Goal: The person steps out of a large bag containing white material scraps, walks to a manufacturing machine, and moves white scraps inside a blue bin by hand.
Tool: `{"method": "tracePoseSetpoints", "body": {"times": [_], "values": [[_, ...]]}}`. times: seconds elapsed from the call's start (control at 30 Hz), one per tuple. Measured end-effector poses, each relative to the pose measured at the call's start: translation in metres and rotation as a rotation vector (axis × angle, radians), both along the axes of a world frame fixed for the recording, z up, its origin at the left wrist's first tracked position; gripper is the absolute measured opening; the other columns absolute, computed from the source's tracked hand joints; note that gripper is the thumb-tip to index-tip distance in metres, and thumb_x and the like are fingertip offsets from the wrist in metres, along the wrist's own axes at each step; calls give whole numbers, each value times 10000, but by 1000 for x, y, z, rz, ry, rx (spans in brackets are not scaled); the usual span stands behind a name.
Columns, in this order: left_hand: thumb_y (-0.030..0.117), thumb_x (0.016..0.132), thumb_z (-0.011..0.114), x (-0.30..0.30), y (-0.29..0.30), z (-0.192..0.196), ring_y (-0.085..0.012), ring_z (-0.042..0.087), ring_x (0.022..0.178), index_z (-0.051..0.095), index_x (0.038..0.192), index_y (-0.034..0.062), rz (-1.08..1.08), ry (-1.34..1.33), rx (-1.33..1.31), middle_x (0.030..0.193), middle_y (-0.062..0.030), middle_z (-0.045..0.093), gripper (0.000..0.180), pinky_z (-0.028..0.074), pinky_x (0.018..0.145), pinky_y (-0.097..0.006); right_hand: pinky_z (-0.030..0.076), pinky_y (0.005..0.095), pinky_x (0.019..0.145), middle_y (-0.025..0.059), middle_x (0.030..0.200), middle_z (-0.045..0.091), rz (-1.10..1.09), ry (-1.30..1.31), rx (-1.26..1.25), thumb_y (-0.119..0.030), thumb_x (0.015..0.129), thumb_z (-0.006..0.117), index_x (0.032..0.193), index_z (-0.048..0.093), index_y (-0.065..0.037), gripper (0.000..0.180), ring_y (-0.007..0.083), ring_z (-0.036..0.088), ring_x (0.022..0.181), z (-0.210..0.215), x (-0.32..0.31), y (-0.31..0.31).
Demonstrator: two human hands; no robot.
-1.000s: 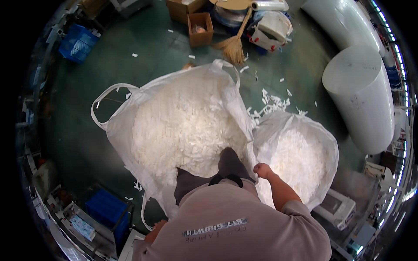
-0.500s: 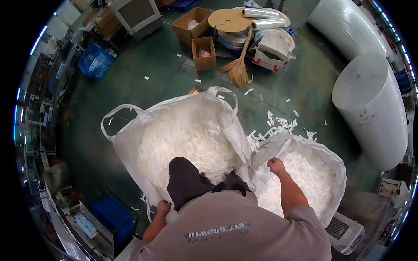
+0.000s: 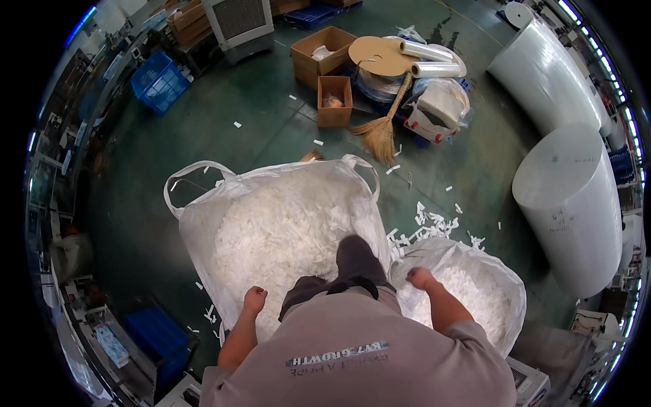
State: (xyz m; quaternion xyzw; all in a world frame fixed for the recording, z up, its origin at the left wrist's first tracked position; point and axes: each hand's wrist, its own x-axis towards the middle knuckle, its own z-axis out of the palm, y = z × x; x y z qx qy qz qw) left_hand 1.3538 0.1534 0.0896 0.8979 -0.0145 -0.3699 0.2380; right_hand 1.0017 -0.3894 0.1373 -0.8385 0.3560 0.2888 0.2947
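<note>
A large white bulk bag (image 3: 203,224) full of white plastic scraps stands on the green floor in front of me. My dark-trousered leg (image 3: 352,261) is planted inside it on the scraps. My left hand (image 3: 254,298) is a fist closed on the big bag's near rim. A smaller white bag (image 3: 505,285), also holding white scraps, leans against the big one on the right. My right hand (image 3: 420,278) grips the smaller bag's rim where the two bags meet.
Two big white rolls (image 3: 576,197) stand at the right. Cardboard boxes (image 3: 334,100), a straw broom (image 3: 383,129), film rolls (image 3: 434,60) and a blue crate (image 3: 159,81) lie beyond the bags. White scraps (image 3: 434,224) litter the floor. A blue bin (image 3: 156,336) sits near left.
My left hand has come up to the big bag's near rim. My right hand has stayed at the smaller bag's rim. My leg has pushed further into the scraps.
</note>
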Motion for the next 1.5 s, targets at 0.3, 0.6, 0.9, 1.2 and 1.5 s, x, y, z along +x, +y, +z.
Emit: {"method": "tracePoseSetpoints", "body": {"times": [0.3, 0.6, 0.9, 1.2, 1.5], "values": [[232, 793, 673, -43, 31, 14, -246, 641, 693, 668, 880, -8, -7, 17, 63, 756, -132, 672, 256, 515, 659, -375, 483, 420, 915, 186, 1061, 668, -31, -176, 27, -320, 764, 645, 1046, 690, -48, 394, 349, 617, 1042, 21, 206, -51], [223, 790, 657, -61, -5, 66, -208, 646, 590, 666, 846, -19, 522, 130, 175, 663, -127, 653, 249, 523, 598, -356, 307, 452, 1111, 207, 1417, 422, 43, 36, -141, -441, 626, 794, 1427, 276, 12, 1056, 368, 412, 1314, -84, 407, -113], [177, 857, 639, -5, -137, 110, -182, 651, 694, 635, 1012, -40, 597, 256, 196, 805, -136, 686, 266, 520, 645, -321, 348, 465, 1076, 141, 1471, 348, 153, 507, 101, -479, 698, 786, 1501, 167, -187, 1055, 364, 322, 1368, -180, 430, -144], [178, 875, 618, 36, -224, 114, -197, 651, 696, 628, 1006, -36, 476, 316, 244, 822, -129, 687, 251, 519, 673, -326, 219, 459, 1121, 105, 1320, 460, 889, 64, -161, -251, 867, 517, 1045, 723, -147, 291, 305, 384, 1268, -266, 420, -217], [218, 865, 598, 52, -241, 101, -214, 644, 664, 639, 915, -12, 465, 100, 196, 723, -122, 664, 239, 509, 646, -346, 449, 464, 968, 182, 1125, 646, 887, 340, 287, -297, 822, 573, 948, 722, -41, 322, 352, 598, 1086, -158, 434, -251]]}}
